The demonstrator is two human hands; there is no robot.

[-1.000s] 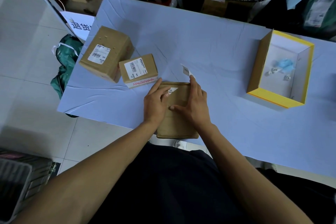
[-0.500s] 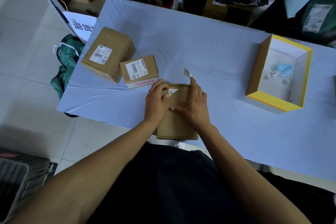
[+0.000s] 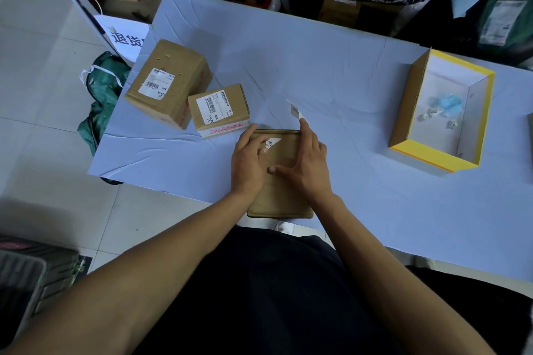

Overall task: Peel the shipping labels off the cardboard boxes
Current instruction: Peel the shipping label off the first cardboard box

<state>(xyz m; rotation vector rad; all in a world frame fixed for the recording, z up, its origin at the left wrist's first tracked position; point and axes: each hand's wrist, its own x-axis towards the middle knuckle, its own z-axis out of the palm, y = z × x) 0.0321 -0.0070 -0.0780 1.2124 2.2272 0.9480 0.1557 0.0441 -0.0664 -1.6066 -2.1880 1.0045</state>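
- Currently I see my left hand lying flat on the near cardboard box at the desk edge, fingers resting beside a torn label remnant stuck at the box's far left corner.
- My right hand also presses on the box, while its raised fingertips pinch a peeled label strip lifted clear beyond the box's far edge.
- Risk, as I judge it: the label has torn, so the remnant may shred further and leave paper behind.
- Risk: the box overhangs the desk edge; a hard pull could tip it off.
- Two labelled boxes, large and small, wait untouched to the left.
- The sticky strip may cling to my fingers instead of dropping into the yellow tray.
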